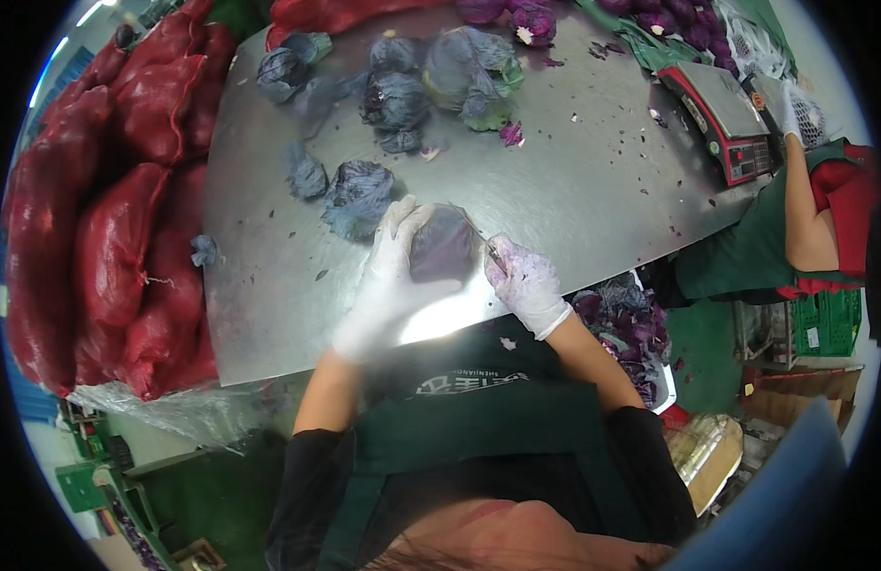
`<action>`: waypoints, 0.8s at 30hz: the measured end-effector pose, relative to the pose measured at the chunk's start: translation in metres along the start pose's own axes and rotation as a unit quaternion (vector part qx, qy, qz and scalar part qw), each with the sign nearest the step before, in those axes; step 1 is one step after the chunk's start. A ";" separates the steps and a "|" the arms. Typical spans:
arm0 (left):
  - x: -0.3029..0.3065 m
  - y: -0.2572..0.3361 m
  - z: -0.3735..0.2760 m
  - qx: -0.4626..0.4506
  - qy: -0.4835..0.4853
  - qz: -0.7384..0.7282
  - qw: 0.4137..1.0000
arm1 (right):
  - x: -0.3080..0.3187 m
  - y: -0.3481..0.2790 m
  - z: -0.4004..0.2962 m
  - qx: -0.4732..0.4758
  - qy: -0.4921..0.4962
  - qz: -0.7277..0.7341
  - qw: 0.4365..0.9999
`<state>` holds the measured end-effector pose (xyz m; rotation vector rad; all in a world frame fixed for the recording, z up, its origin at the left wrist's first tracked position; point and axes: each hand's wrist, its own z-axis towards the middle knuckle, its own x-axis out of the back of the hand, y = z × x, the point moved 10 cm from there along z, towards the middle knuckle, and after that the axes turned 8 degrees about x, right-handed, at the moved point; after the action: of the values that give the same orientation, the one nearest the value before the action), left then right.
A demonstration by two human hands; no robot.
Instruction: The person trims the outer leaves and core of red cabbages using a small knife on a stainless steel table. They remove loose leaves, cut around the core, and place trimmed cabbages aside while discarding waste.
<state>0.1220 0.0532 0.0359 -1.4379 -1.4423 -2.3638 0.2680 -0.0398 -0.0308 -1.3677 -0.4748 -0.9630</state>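
A red cabbage [440, 246] rests on the steel table [269, 235] just in front of me. My left hand [390, 264], in a white glove, holds its left side, the thumb lying along the near side. My right hand [525, 282], gloved and stained purple, grips a knife [473, 227] by its handle. The blade slants up and left along the cabbage's right edge; whether it touches is hard to tell. Beyond my left hand lies a cabbage with loose outer leaves [358, 198], and a smaller leafy piece [306, 171] sits beside it.
Several untrimmed cabbages [394, 100] stand farther back, with peeled purple ones [533, 25] behind. Red mesh sacks [119, 235] are heaped at left. A weighing scale [726, 107] stands at right beside a co-worker's gloved hand [791, 110]. Below the table edge, a bin holds leaf scraps [626, 328].
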 end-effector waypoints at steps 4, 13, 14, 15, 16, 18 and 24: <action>-0.002 -0.003 0.007 0.016 0.044 -0.019 0.999 | -0.006 0.000 -0.008 0.018 0.021 0.007 1.000; -0.025 0.014 0.005 -0.048 0.079 0.076 0.993 | -0.019 0.013 0.006 -0.082 -0.102 -0.069 0.989; -0.025 0.011 0.004 -0.033 0.080 0.072 0.994 | -0.021 0.013 0.008 -0.109 -0.158 -0.064 0.979; -0.030 0.014 0.001 -0.043 0.078 0.081 0.993 | -0.029 0.023 0.012 -0.120 -0.174 -0.070 0.975; -0.030 0.020 -0.008 -0.074 0.097 0.093 0.988 | -0.042 0.029 0.022 -0.121 -0.189 -0.074 0.972; -0.028 0.012 -0.030 -0.106 0.152 0.094 0.978 | -0.047 0.026 0.027 -0.107 -0.209 -0.058 0.970; -0.002 -0.019 -0.061 -0.120 0.172 -0.034 0.977 | -0.051 0.001 0.013 -0.177 -0.161 0.264 0.934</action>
<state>0.0727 0.0202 0.0126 -0.9551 -1.1693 -2.7341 0.2437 -0.0119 -0.0690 -1.8704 -0.1523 -0.3874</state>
